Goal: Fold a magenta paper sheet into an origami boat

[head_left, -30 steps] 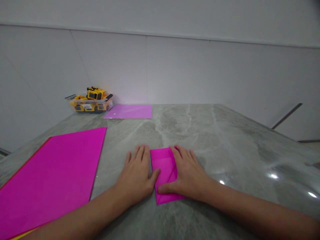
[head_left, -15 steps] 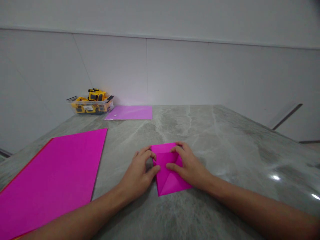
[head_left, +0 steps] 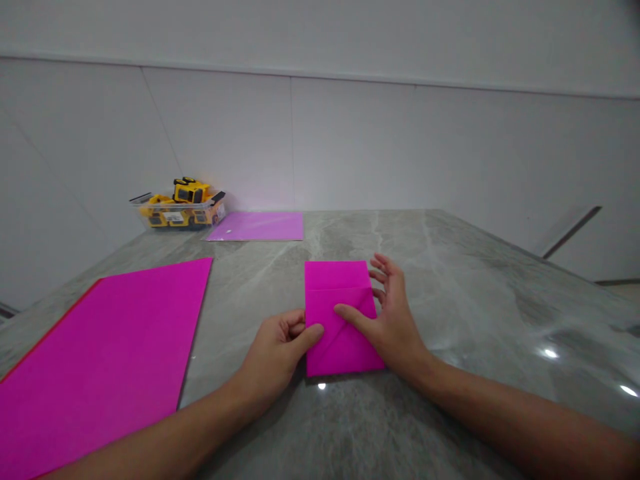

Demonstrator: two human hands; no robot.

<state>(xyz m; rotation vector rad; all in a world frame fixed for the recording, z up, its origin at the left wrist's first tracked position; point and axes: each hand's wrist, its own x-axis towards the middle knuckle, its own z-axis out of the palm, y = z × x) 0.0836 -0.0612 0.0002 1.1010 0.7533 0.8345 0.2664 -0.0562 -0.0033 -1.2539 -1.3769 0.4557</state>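
Observation:
A bright pink sheet of paper, folded into a small upright rectangle (head_left: 327, 273), is between my hands, slightly raised off the table by its look. Its face shows a crosswise edge near the top and a diagonal crease below. At the lower left edge, my left hand (head_left: 277, 347) pinches it, thumb on the face and curled fingers at the edge, partly hidden. My right hand (head_left: 393, 320) grips the right side, its thumb lying across the face. The other fingers of that hand are spread along the right edge, some tips hidden by the paper.
Large bright pink sheets (head_left: 120, 347) lie on the grey marbled table (head_left: 450, 413) at left, with a red edge showing. Farther back are a lilac pack of paper (head_left: 265, 227) and a clear plastic box (head_left: 175, 217) of yellow toy vehicles, near the white wall (head_left: 350, 147).
The folded pink paper has turned straighter and its top edge sits higher. My right fingers have opened out from its upper face to the right edge; my left fingers have moved down the left edge.

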